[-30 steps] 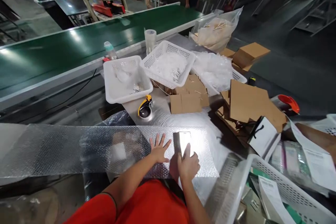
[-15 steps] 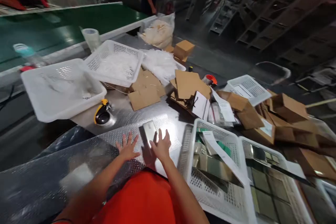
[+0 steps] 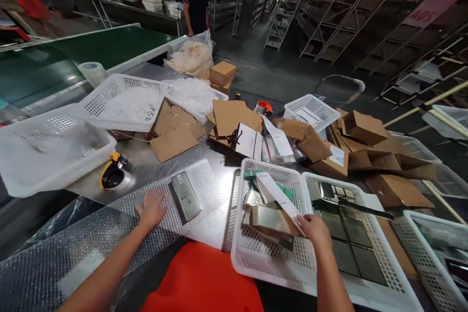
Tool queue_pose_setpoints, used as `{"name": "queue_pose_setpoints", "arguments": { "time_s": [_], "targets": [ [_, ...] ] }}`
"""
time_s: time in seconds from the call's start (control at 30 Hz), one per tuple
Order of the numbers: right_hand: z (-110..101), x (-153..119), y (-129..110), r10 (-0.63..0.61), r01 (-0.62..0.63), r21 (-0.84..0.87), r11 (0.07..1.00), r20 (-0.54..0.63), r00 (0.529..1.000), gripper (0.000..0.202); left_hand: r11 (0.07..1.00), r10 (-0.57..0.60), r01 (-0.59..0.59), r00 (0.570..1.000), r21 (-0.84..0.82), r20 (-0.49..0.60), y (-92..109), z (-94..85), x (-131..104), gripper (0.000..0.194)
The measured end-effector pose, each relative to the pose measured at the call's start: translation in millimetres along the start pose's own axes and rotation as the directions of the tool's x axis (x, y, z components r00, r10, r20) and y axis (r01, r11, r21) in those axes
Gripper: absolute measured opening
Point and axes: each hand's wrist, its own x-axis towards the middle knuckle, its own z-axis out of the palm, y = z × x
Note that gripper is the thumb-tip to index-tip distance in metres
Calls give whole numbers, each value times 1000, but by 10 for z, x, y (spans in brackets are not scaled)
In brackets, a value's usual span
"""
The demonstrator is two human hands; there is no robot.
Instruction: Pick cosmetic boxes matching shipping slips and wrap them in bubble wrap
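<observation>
My left hand [image 3: 151, 210] lies with spread fingers on a sheet of bubble wrap [image 3: 120, 231]. Just to its right, a flat silvery-green box [image 3: 185, 196] rests on the wrap. My right hand [image 3: 315, 230] reaches over the near basket and pinches the lower end of a long white paper slip [image 3: 277, 195]. Beneath the slip, a gold-coloured box [image 3: 272, 219] sits tilted in the white basket [image 3: 272, 270], together with green packets and other boxes.
A second basket [image 3: 393, 273] of flat dark boxes stands to the right, with a black-handled tool across it. A yellow tape dispenser [image 3: 113, 173] is at left. Flattened cardboard [image 3: 173, 144] and white baskets lie farther back. A person [image 3: 195, 2] stands beyond the table.
My right hand has left the flat box and moved right to the paper slip in the basket. My left hand stays on the bubble wrap. The head view has turned right.
</observation>
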Motion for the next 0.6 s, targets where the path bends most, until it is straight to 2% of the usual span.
{"name": "queue_pose_setpoints", "arguments": {
  "time_s": [0.1, 0.23, 0.33, 0.4, 0.47, 0.53, 0.6],
  "targets": [
    [5, -34, 87, -25, 12, 169, 985, 74, 997, 24, 993, -23, 10, 993, -114, -114, 209, -181, -77, 46],
    [45, -334, -27, -53, 58, 324, 944, -26, 998, 46, 943, 39, -95, 984, -320, -176, 682, -376, -323, 40],
    [82, -694, -246, -39, 114, 462, 880, -170, 985, 55, 851, 156, -181, 984, -493, -92, 1204, -395, -627, 37],
    [104, -942, -403, -48, 184, 534, 825, -258, 965, 51, 773, 267, -185, 963, -607, 47, 1581, -337, -857, 34],
    [116, -1159, -510, -94, 253, 544, 800, -302, 949, 45, 703, 351, -131, 919, -699, 181, 1924, -240, -1065, 35],
    [116, -1325, -529, -148, 306, 517, 799, -325, 934, 39, 616, 392, -27, 877, -787, 277, 2196, -126, -1219, 45],
    [109, -1434, -460, -229, 361, 479, 800, -313, 922, 35, 302, 478, 305, 771, -903, 421, 2385, -28, -1316, 62]
  ]
}}
